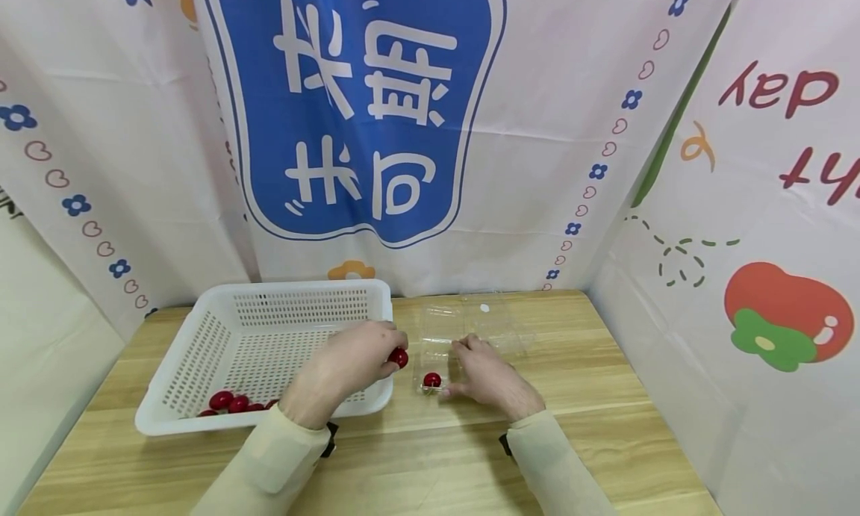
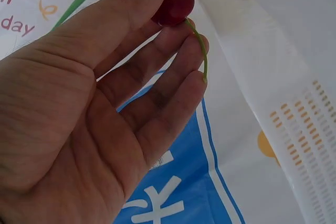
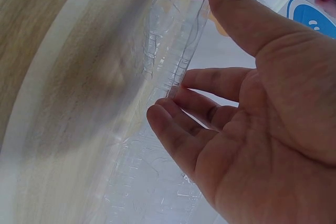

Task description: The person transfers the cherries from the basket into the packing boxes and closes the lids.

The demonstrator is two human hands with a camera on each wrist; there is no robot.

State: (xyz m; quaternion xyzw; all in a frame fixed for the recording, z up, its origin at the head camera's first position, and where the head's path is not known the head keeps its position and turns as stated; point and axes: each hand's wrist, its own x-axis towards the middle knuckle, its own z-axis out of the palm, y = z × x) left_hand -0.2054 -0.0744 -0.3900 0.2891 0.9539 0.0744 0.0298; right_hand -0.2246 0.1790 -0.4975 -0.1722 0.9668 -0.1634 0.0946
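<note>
My left hand [image 1: 356,355] pinches a dark red cherry [image 2: 176,1] between thumb and fingertips, beside the right rim of a white basket [image 1: 269,286]. The cherry's green stem [image 2: 203,51] hangs past the other fingers. A clear plastic clamshell box [image 1: 443,329] lies lid open on the table, to the right of the basket. One cherry [image 1: 432,380] sits at the near end of its base. My right hand [image 1: 490,378] holds the right side of this base, thumb at the near corner and fingertips [image 3: 157,111] along the edge farther back.
Several more cherries [image 1: 238,404] lie in the basket's near side, partly hidden behind its wall and my left arm. The wooden table [image 1: 578,396] ends at a printed cloth [image 1: 524,202] hanging behind, with another printed sheet [image 1: 739,426] on the right.
</note>
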